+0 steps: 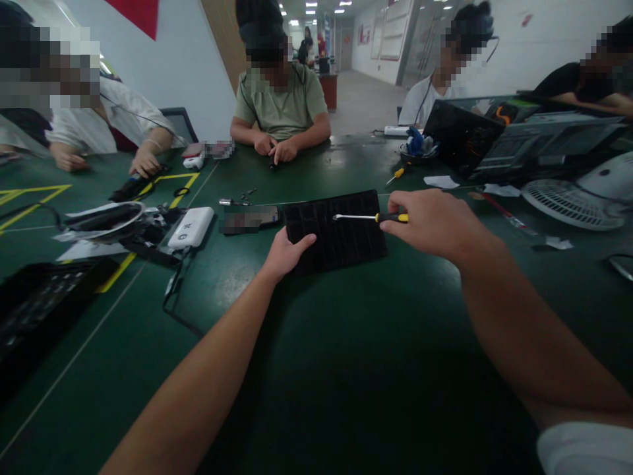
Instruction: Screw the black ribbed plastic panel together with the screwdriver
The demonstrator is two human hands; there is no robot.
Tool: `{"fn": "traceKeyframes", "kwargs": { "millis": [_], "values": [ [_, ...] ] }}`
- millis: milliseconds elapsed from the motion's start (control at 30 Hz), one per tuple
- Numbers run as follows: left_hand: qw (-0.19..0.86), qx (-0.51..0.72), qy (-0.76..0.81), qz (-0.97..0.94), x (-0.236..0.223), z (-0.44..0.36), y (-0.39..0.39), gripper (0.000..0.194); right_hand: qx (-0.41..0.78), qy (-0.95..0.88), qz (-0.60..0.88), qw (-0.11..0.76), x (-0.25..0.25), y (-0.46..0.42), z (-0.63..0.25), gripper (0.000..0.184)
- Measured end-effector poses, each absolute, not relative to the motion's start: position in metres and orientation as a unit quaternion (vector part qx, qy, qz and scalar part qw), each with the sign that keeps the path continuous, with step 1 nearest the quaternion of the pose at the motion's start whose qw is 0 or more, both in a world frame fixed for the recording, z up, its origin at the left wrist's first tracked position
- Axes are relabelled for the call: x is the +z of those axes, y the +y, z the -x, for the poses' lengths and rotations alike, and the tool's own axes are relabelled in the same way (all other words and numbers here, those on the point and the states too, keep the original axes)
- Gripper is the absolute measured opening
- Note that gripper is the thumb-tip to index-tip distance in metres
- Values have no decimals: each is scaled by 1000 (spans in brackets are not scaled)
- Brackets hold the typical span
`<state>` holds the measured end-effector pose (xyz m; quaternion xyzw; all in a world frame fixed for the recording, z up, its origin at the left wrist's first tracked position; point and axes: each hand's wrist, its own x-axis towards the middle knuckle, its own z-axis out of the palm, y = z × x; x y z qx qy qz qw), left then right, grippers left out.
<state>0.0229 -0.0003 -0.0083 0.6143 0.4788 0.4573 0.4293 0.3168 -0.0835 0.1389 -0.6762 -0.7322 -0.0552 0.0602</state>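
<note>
A flat black rectangular panel [341,241] lies on the dark green table [346,356] in front of me. My left hand [285,254] grips its near left corner, thumb on top. My right hand [435,221] is closed round the yellow-and-black handle of a screwdriver [368,217]. The metal shaft lies across the panel's top with its tip near the panel's middle.
A phone [250,218], a white power bank [191,227] and small screws [242,197] lie left of the panel. A second yellow screwdriver [397,174] and dismantled electronics [524,142] sit at the right, a white fan grille [573,201] beyond. Several other people sit around the table.
</note>
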Motion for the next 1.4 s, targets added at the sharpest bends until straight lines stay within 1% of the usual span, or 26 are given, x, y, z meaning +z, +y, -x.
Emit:
{"fn": "traceKeyframes", "kwargs": {
  "millis": [200,533,933,1200,1400],
  "values": [
    [425,455,481,-617,-7,-24,-1,49,-63,-733,674,70,138,-83,-315,22],
    [422,456,478,-621,-10,-24,1,51,-91,-725,677,88,135,-80,-316,19],
    [420,456,479,-621,-9,-23,1,50,-100,-723,675,105,136,-82,-312,20],
    [426,456,479,-618,-10,-22,2,52,-99,-722,678,95,136,-80,-314,21],
    [423,459,475,-620,-12,-22,3,48,-106,-722,676,101,134,-78,-315,21]
  ]
}}
